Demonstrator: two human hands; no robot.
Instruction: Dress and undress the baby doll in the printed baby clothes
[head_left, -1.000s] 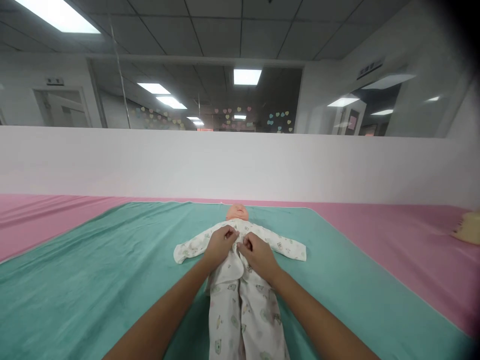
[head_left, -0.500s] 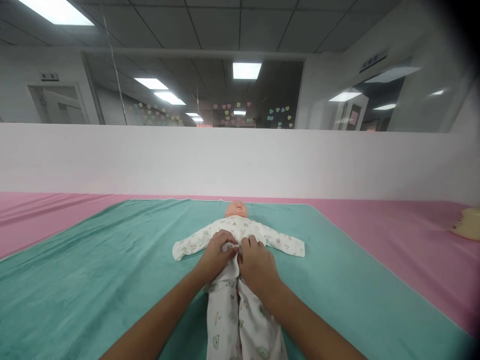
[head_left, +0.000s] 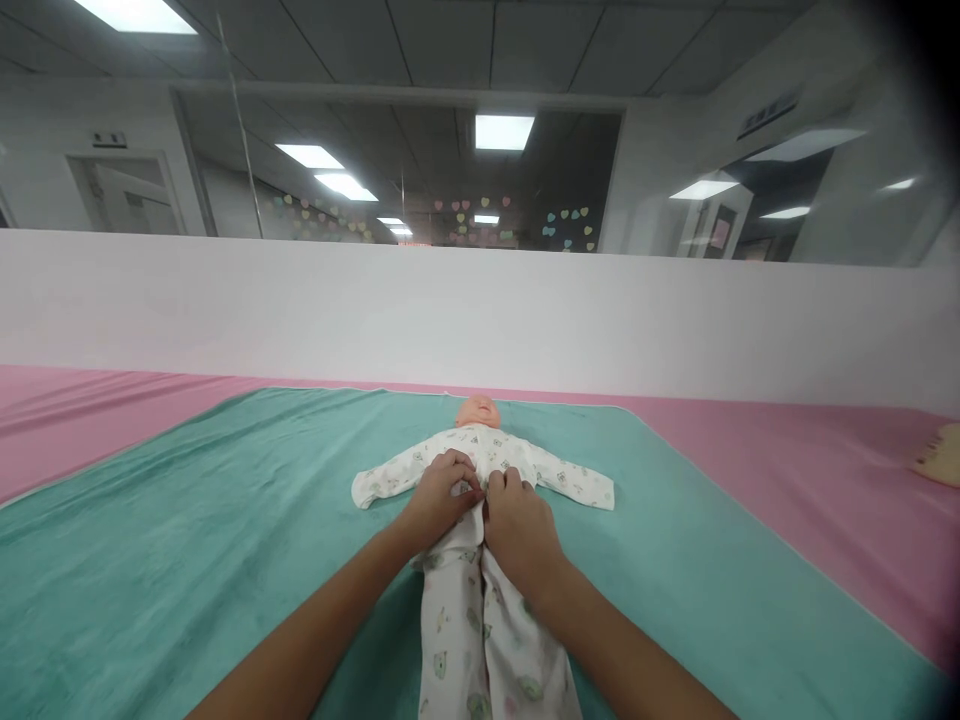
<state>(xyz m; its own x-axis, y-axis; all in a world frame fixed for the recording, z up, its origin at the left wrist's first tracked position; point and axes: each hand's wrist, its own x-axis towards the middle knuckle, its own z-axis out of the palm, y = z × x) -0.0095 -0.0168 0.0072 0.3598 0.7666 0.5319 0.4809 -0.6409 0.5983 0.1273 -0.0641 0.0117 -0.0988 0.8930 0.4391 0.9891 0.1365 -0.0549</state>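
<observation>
Doll [head_left: 478, 410] lying face up on a teal towel [head_left: 187, 540], head towards the white partition [head_left: 480, 310], dressed in a white printed sleepsuit [head_left: 480, 620] with both sleeves spread sideways. Left hand [head_left: 439, 498] and right hand [head_left: 517, 525] meet at the chest of the sleepsuit, touching one another. The left hand's fingers are curled shut, pinching the front edge of the fabric. The right hand's fingers are bent down onto the fabric with the tips hidden behind the knuckles, so its grip cannot be told. The hands cover the doll's trunk and the lower frame edge cuts off the sleepsuit's legs. A wall sign [head_left: 109, 139] over the left door and another [head_left: 765, 110] at upper right are too small to read. A tan object [head_left: 937, 455] on the pink sheet [head_left: 787, 450] is cut off at the right edge
</observation>
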